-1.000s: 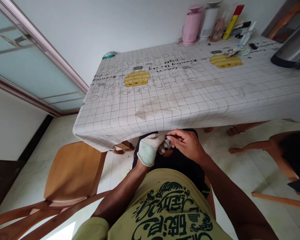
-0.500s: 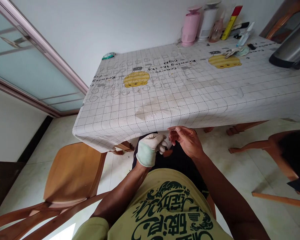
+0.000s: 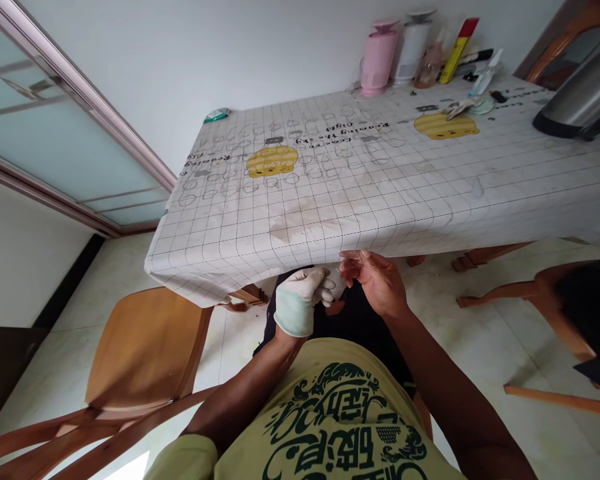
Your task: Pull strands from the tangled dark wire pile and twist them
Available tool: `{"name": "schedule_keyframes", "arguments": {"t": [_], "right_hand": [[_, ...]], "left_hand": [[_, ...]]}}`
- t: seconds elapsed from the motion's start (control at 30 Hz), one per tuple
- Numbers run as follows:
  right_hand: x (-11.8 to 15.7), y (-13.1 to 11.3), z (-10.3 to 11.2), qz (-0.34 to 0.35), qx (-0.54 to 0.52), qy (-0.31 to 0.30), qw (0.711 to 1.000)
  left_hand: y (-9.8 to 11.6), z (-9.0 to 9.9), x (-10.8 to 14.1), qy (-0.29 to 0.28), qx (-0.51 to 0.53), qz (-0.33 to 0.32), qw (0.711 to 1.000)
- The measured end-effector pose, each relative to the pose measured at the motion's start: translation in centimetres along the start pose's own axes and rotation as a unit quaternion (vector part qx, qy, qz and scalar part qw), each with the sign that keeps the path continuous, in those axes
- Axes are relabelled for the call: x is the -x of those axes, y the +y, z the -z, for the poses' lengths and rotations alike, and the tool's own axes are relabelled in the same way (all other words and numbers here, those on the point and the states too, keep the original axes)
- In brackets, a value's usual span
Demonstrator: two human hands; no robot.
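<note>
My left hand [image 3: 303, 297] wears a white work glove with a pale green cuff. Its fingers are curled closed in front of my lap, just below the table edge, and whatever they may hold is too small to make out. Close on its right is my bare right hand [image 3: 373, 283], fingers bent and drawn together with the fingertips toward the glove. A faint thin trace shows between the two hands, but I cannot tell what it is. Both hands are near the hanging edge of the checked tablecloth [image 3: 320, 220].
A pink cylinder-shaped device [image 3: 379, 60], a white one [image 3: 414, 50], a pinkish bottle [image 3: 430, 65] and a yellow-red box [image 3: 459, 52] stand by the wall. Another glove [image 3: 467, 107] lies near a steel kettle [image 3: 580, 93]. A wooden chair [image 3: 147, 347] is at left, a green packet [image 3: 217, 115] at the far corner.
My right hand has shifted very slightly, its fingertips a little farther from the glove. My left hand stays closed in nearly the same place. The view has tilted slightly.
</note>
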State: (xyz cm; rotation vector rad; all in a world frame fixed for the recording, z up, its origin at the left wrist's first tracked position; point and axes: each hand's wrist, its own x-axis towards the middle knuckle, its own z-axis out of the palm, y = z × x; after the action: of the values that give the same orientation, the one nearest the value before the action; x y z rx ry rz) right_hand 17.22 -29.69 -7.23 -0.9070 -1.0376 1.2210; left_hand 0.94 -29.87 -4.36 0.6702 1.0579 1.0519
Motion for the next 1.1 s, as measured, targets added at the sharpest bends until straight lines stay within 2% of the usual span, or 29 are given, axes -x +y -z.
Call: {"name": "schedule_keyframes", "arguments": {"t": [0.17, 0.33, 0.4, 0.53, 0.67, 0.87, 1.1], "right_hand": [[-0.4, -0.1, 0.3, 0.007, -0.030, 0.026, 0.999], [-0.3, -0.4, 0.8, 0.022, 0.019, 0.063, 0.998], [0.3, -0.3, 0.2, 0.027, 0.053, 0.054, 0.997], [1.8, 0.2, -1.7, 0.014, 0.134, 0.006, 0.991], [2.0, 0.5, -2.9, 0.015, 0.153, 0.040, 0.987], [1.4, 1.1, -2.4, 0.043, 0.185, 0.063, 0.980], [1.1, 1.2, -1.9, 0.081, 0.237, 0.085, 0.965]], "left_hand": [[0.1, 0.5, -0.3, 0.005, 0.020, -0.004, 1.000], [0.2, 0.7, -0.2, 0.044, 0.018, -0.041, 0.998], [0.2, 0.5, -0.2, 0.055, 0.020, -0.051, 0.997], [-0.2, 0.3, -0.3, 0.041, 0.000, -0.053, 0.998], [-0.8, 0.7, -0.7, 0.040, -0.062, -0.052, 0.996], [-1.6, 1.1, -1.2, 0.028, -0.081, -0.062, 0.994], [-1.0, 0.6, -1.1, 0.009, -0.145, -0.060, 0.988]]}}
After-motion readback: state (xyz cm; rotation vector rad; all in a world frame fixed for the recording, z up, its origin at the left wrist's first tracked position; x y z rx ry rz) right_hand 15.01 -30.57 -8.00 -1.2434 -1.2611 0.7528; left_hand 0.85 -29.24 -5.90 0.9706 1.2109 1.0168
